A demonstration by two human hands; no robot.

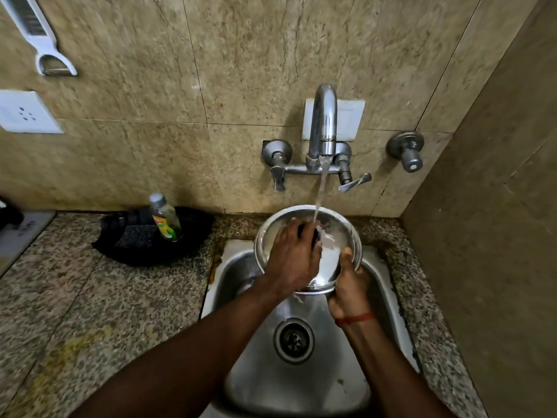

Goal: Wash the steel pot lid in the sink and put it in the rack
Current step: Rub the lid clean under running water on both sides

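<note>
The round steel pot lid [337,227] is held tilted over the steel sink [301,384], under water running from the tap [324,122]. My right hand [349,288] grips the lid's lower right rim, thumb on the inner side. My left hand [294,254] lies flat across the lid's inner face, fingers spread over a dark part at its centre. The stream lands just beyond my left fingertips. No rack is in view.
A black tray [193,236] on the granite counter, left of the sink, holds a dish-soap bottle [165,217] and a dark scrub pad [135,236]. Tiled walls stand behind and close on the right. A white peeler [45,49] hangs upper left above a socket [27,111].
</note>
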